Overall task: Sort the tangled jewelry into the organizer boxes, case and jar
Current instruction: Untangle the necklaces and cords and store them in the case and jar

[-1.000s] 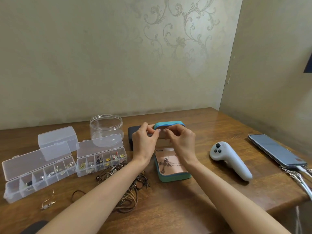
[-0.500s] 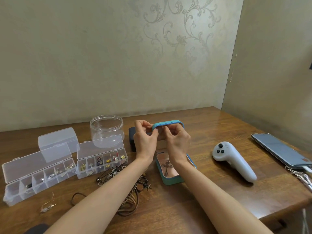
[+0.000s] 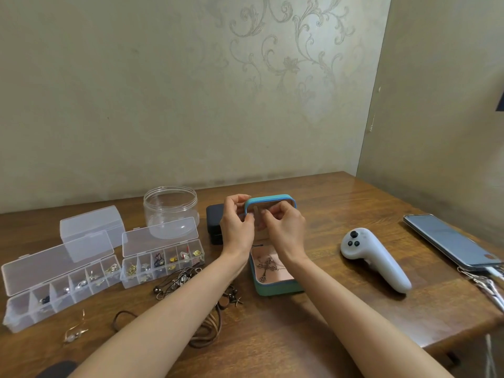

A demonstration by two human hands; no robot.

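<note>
Case point(image 3: 275, 289): open, lid point(image 3: 270, 199) upright; your left hand point(image 3: 236, 227) grips the lid's left edge; your right hand point(image 3: 287, 230) curls inside it, grasp indiscernible; necklace point(image 3: 266, 268) lies in the base beneath your wrists.

Two bare arms fill the lower part of the frame: the left forearm point(image 3: 163, 309) at lower centre, the right forearm point(image 3: 354, 304) toward the lower right. At mid-frame the left hand point(image 3: 236, 227) and right hand point(image 3: 286, 230) are uncovered, with short fingernails.
</note>
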